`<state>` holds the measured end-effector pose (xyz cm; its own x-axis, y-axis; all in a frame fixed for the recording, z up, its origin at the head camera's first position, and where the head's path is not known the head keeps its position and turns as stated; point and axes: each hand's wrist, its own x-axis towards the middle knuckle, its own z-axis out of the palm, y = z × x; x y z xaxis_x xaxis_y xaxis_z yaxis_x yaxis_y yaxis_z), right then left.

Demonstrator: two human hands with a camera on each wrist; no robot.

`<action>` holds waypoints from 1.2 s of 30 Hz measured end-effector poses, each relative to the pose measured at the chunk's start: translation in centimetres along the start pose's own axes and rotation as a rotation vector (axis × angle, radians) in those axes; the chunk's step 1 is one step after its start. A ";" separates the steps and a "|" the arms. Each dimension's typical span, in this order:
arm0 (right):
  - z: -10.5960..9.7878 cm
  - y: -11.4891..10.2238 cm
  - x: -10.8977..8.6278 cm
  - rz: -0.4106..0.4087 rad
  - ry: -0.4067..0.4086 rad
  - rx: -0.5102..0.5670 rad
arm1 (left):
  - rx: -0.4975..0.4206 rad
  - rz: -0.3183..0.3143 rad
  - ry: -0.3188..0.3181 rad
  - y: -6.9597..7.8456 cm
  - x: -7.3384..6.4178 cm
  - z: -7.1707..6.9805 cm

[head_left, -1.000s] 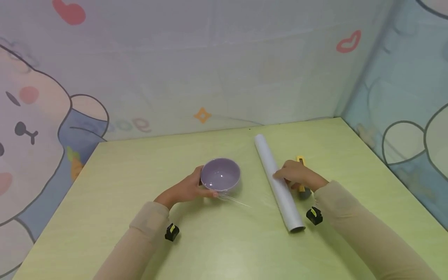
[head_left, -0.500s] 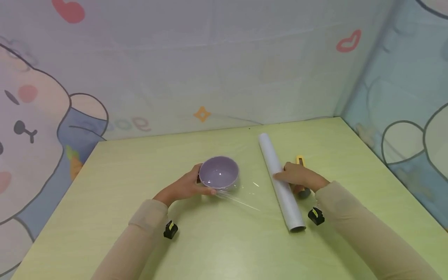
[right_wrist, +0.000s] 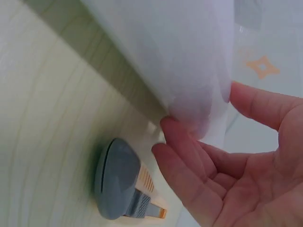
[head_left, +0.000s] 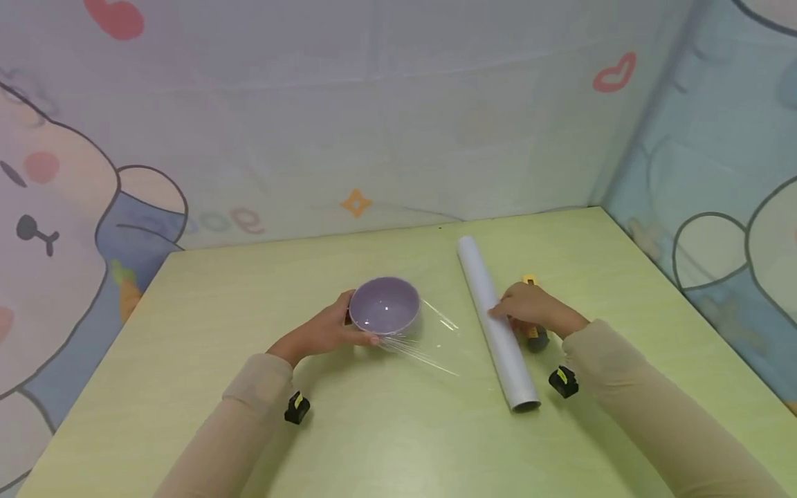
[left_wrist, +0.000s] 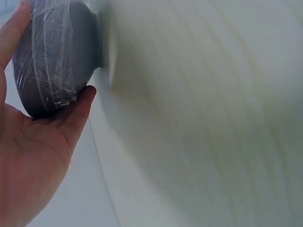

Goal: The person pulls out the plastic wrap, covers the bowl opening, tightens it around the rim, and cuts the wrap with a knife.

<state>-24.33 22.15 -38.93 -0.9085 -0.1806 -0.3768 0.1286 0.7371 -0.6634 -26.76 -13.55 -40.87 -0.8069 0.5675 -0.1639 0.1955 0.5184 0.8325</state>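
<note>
My left hand (head_left: 330,330) grips a purple bowl (head_left: 385,304) from its left side, thumb at the near rim. Clear cling film (left_wrist: 54,61) covers the bowl's outer wall in the left wrist view. From the bowl, a creased sheet of film (head_left: 429,346) stretches right toward a long white roll of cling film (head_left: 488,308). My right hand (head_left: 535,308) holds this roll at about its middle; in the right wrist view the thumb (right_wrist: 253,101) presses one side and fingertips touch the other. Beside that hand lies a yellow and grey utility knife (right_wrist: 120,182), partly hidden in the head view.
The pale green wood-grain table (head_left: 386,443) carries the bowl, roll and knife. A printed cloth backdrop (head_left: 280,138) rises behind the table's back edge and along its sides. Black wrist cameras hang under both forearms.
The bowl has shifted slightly left with my left hand. The film between bowl and roll shows more, with bright creases. My right hand stays on the roll, whose far end has swung slightly right.
</note>
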 end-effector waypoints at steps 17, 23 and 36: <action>0.5 0.3 -0.9 0.008 0.061 -0.160 | -0.031 0.001 -0.021 -0.4 -0.2 -0.2; 0.6 0.7 -0.9 0.045 -0.022 -0.026 | -0.052 0.008 -0.051 -0.2 -0.1 -0.2; 0.5 0.2 -1.4 0.048 0.078 -0.125 | -0.055 0.009 -0.042 -0.4 -0.4 -0.4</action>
<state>-22.85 22.22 -38.80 -0.9313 -0.0959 -0.3515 0.1263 0.8199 -0.5584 -26.71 -14.27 -40.95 -0.7806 0.5992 -0.1775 0.1711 0.4781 0.8615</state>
